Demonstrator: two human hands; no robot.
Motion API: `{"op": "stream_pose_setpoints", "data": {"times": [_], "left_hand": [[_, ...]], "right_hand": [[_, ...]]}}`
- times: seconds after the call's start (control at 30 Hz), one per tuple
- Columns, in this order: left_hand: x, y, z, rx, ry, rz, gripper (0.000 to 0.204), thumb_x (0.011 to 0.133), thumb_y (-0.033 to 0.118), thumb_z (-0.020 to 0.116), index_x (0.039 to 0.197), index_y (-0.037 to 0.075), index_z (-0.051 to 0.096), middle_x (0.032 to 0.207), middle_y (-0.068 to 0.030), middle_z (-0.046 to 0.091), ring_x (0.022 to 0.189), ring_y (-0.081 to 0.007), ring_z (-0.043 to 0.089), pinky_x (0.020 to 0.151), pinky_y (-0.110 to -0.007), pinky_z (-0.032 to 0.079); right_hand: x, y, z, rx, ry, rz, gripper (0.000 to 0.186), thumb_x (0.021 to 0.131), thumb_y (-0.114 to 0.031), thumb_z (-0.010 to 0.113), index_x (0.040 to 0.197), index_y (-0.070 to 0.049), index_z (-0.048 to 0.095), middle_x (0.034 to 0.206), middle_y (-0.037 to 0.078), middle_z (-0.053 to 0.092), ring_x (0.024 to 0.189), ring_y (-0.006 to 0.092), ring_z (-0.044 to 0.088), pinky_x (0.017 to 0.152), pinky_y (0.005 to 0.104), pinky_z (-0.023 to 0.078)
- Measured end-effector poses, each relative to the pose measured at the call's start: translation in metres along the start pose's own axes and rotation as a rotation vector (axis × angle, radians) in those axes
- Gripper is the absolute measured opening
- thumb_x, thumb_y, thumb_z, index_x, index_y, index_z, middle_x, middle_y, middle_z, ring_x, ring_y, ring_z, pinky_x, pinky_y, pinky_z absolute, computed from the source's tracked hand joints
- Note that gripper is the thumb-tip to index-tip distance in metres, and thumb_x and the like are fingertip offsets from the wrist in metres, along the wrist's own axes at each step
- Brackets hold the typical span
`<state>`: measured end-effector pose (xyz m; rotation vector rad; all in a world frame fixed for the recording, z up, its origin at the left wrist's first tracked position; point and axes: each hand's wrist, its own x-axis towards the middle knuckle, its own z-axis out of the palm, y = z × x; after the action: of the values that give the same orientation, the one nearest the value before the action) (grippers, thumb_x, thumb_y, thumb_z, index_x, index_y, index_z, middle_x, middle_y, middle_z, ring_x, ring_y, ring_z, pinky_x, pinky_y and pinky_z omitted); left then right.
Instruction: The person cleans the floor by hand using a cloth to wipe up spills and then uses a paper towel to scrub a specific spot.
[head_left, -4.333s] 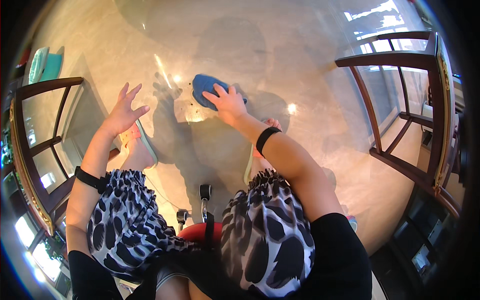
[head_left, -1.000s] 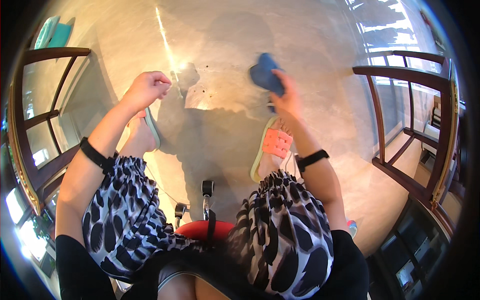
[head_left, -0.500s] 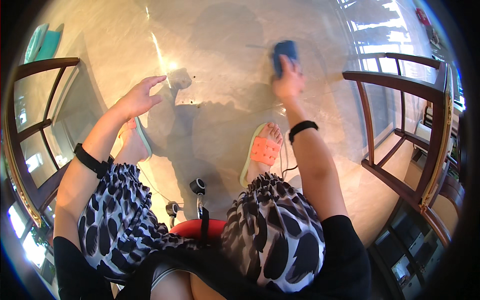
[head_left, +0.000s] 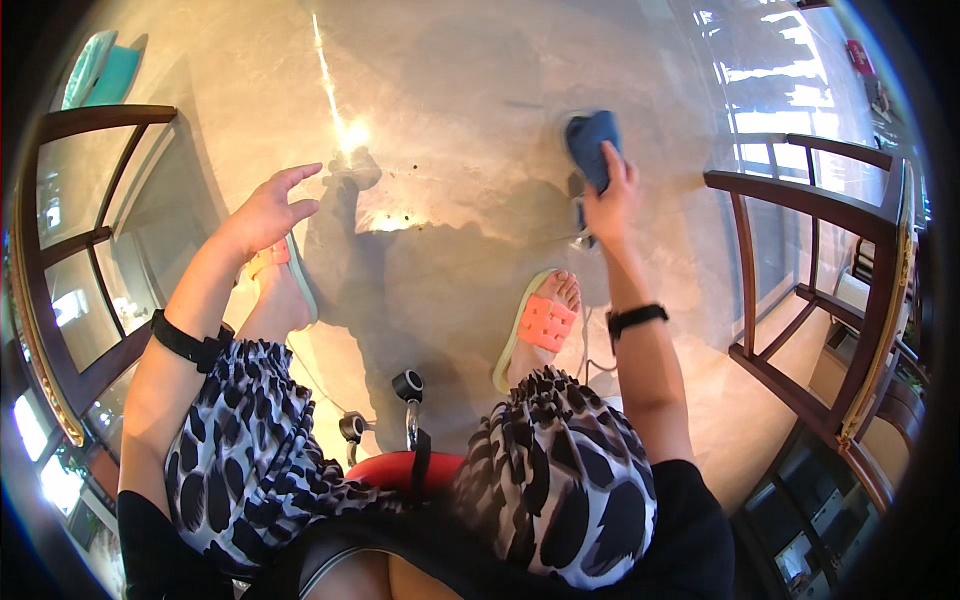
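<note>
My right hand (head_left: 610, 205) grips a blue soft pad or cloth (head_left: 590, 140) on or just over the pale floor (head_left: 440, 90), toward the right chair. A dark and metallic object, partly hidden, shows beside that hand. My left hand (head_left: 267, 213) is held out with fingers apart and nothing in it, over my left sandalled foot (head_left: 280, 292). Small dark specks (head_left: 408, 220) lie on the floor between my hands. My right foot in a coral sandal (head_left: 545, 322) is below my right hand, with a cable beside it.
Dark wooden chairs flank me at left (head_left: 105, 118) and right (head_left: 780, 195). Beneath me is a red seat (head_left: 380, 472) with caster wheels (head_left: 408, 385). A turquoise object (head_left: 112, 75) lies at the upper left.
Over these seconds my right hand has moved the blue pad rightward, away from the specks. My left fingers, curled a second ago, are spread again. The view has shifted slightly.
</note>
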<state>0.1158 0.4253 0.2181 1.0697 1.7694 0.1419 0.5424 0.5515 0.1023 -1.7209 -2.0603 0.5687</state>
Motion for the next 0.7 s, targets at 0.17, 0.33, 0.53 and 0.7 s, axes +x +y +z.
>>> {"op": "stream_pose_setpoints", "data": {"times": [0.17, 0.33, 0.53, 0.7], "left_hand": [[0.005, -0.008, 0.014, 0.028, -0.024, 0.097, 0.056, 0.084, 0.021, 0.061, 0.137, 0.014, 0.044, 0.141, -0.0159, 0.039, 0.131, -0.0280, 0.037, 0.107, -0.037, 0.031], [0.001, 0.005, 0.029, 0.183, -0.110, 0.117, 0.055, 0.084, 0.021, 0.061, 0.136, 0.014, 0.045, 0.144, -0.0153, 0.035, 0.134, -0.0296, 0.034, 0.109, -0.037, 0.029], [0.006, 0.006, 0.027, 0.114, -0.103, 0.070, 0.055, 0.085, 0.021, 0.062, 0.136, 0.014, 0.044, 0.144, -0.0141, 0.034, 0.134, -0.0281, 0.034, 0.107, -0.037, 0.032], [0.006, 0.015, 0.030, 0.136, -0.110, 0.080, 0.054, 0.085, 0.021, 0.062, 0.136, 0.014, 0.045, 0.144, -0.0133, 0.035, 0.132, -0.0286, 0.035, 0.106, -0.037, 0.033]], "right_hand": [[0.042, -0.019, 0.007, -0.500, -0.060, 0.313, 0.085, 0.068, -0.052, 0.070, 0.137, -0.016, 0.037, 0.143, 0.023, 0.033, 0.127, 0.0486, 0.031, 0.102, 0.0593, 0.027], [0.075, -0.037, 0.010, -0.618, -0.159, 0.399, 0.095, 0.063, -0.061, 0.073, 0.136, -0.014, 0.035, 0.145, 0.024, 0.028, 0.133, 0.0490, 0.022, 0.102, 0.0648, 0.023], [0.090, -0.008, 0.007, -0.466, -0.190, 0.363, 0.083, 0.067, -0.054, 0.072, 0.130, -0.013, 0.038, 0.138, 0.019, 0.038, 0.126, 0.0424, 0.037, 0.098, 0.0641, 0.027], [0.086, -0.021, 0.012, -0.520, -0.187, 0.367, 0.083, 0.067, -0.054, 0.069, 0.132, -0.013, 0.037, 0.138, 0.019, 0.038, 0.126, 0.0420, 0.036, 0.099, 0.0638, 0.027]]}}
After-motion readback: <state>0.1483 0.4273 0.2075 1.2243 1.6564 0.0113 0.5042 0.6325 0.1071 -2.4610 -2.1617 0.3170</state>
